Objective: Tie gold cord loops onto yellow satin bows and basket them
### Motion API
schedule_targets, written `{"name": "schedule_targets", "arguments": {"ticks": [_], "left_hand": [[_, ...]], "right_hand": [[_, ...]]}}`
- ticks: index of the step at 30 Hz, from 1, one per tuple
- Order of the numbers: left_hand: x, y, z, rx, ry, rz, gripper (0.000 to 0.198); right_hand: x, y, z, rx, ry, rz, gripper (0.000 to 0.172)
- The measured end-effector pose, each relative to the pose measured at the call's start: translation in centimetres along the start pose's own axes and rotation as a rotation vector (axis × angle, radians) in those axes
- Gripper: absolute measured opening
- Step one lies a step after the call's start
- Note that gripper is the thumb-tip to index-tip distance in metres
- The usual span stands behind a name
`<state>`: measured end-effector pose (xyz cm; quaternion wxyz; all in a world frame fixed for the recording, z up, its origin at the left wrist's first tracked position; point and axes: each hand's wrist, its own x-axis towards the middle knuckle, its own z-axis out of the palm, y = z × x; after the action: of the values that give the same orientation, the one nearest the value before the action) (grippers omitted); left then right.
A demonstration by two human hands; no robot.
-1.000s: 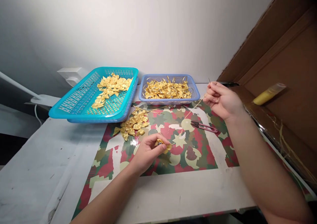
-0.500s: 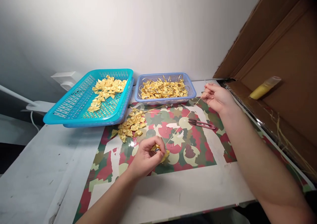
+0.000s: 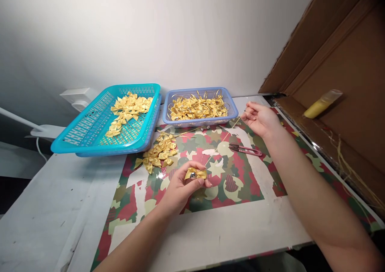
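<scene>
Between the thumb and fingers of my left hand [image 3: 181,186] is a yellow ribbon bow [image 3: 201,174], with a shiny silver bead [image 3: 193,175] at its left part. From the bow a yellow thread [image 3: 221,142] runs taut up to the right. My right hand [image 3: 261,119] pinches its far end; a small dark glint shows at the fingertips, too small to name. Under the right hand, thread snips [image 3: 246,150] lie on the patterned sheet [image 3: 192,144]. A pile of loose yellow bows [image 3: 159,154] lies beyond my left hand.
A turquoise basket [image 3: 90,147] holding bows stands at the left back, stacked on a blue one. Beside it a periwinkle basket [image 3: 198,122] holds bows with gold cords. On the right, a tube of something yellow [image 3: 321,104] rests by the cardboard wall [image 3: 337,63].
My left hand has turned and opened out somewhat, so the bow and bead show more fully. The right hand has shifted slightly left and down, the thread still stretched between both hands.
</scene>
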<state>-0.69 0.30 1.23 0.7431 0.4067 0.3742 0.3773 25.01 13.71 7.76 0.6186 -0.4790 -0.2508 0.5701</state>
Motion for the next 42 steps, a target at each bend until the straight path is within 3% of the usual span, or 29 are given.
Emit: {"name": "schedule_targets", "arguments": {"ticks": [7, 14, 25, 32, 39, 42], "left_hand": [[0.4, 0.2, 0.4, -0.045, 0.043, 0.066, 0.014], [0.5, 0.7, 0.6, -0.23, -0.052, 0.018, 0.02], [0.4, 1.5, 0.7, -0.369, -0.004, -0.035, 0.025], [0.3, 0.9, 0.4, -0.217, -0.029, -0.037, 0.024], [-0.6, 0.9, 0.8, -0.011, -0.182, -0.052, 0.018], [-1.1, 1.2, 1.2, 0.183, -0.253, 0.011, 0.016]], "right_hand": [[-0.2, -0.5, -0.1, 0.015, 0.006, 0.01, 0.028], [0.4, -0.3, -0.7, 0.001, 0.012, 0.02, 0.031], [1.0, 0.5, -1.1, 0.025, 0.112, 0.079, 0.028], [1.1, 0.7, -1.2, 0.028, 0.126, 0.097, 0.028], [1.9, 1.2, -1.4, 0.004, 0.175, 0.106, 0.031], [1.9, 1.2, -1.3, 0.006, 0.184, 0.119, 0.03]]}}
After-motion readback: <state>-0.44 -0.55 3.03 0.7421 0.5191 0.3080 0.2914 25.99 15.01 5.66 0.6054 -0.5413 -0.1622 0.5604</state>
